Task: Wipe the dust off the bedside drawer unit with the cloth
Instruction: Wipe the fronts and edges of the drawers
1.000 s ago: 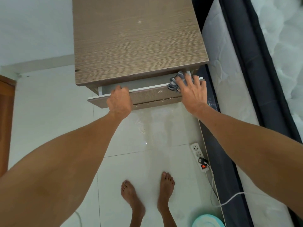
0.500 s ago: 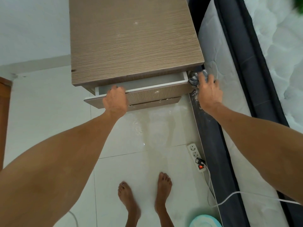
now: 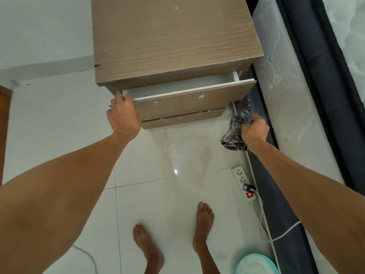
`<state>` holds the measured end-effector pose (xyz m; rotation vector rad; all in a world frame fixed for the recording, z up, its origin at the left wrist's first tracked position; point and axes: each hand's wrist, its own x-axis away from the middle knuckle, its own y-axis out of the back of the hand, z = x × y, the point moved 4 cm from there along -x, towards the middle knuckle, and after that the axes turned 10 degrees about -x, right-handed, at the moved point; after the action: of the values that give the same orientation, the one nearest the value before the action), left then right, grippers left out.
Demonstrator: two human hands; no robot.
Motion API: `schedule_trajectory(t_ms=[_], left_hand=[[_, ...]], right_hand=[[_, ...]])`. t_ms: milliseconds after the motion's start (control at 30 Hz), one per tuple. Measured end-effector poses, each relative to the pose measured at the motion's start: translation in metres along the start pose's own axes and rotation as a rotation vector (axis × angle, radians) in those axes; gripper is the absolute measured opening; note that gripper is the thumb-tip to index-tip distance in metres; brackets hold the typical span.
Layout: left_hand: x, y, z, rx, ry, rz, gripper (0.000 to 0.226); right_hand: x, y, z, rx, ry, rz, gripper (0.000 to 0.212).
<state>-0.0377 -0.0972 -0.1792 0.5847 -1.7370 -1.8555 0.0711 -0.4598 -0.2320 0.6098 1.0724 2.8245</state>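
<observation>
White tiled floor (image 3: 177, 204), mattress (image 3: 286, 107) at right. Your left hand (image 3: 123, 117) grips the top drawer (image 3: 189, 99) of the bedside drawer unit (image 3: 173, 40), holding it open for access. Your right hand (image 3: 253, 133) is closed around the checked cloth (image 3: 234, 133), clear of the unit, beside the bed base.

Two hands (image 3: 124, 115), two bare feet (image 3: 203, 226), one drawer unit (image 3: 173, 42).
Also one cloth (image 3: 235, 133), two drawers (image 3: 189, 100), one power strip (image 3: 244, 182), one bowl (image 3: 255, 264), one mattress (image 3: 286, 91).
</observation>
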Motion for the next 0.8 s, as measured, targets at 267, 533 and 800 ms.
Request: schedule_trajectory(t_ms=[267, 533, 800], left_hand=[[-0.007, -0.009, 0.03, 0.084, -0.108, -0.162, 0.023], [-0.026, -0.032, 0.048, 0.201, -0.243, -0.448, 0.019], [-0.044, -0.05, 0.064, 0.246, -0.388, -0.856, 0.018]], right_hand=[[0.067, -0.054, 0.053, -0.067, 0.517, 0.098, 0.045], [0.11, -0.124, 0.104, -0.108, 1.05, 0.162, 0.049], [0.132, -0.175, 0.155, -0.09, 1.544, -0.024, 0.044]])
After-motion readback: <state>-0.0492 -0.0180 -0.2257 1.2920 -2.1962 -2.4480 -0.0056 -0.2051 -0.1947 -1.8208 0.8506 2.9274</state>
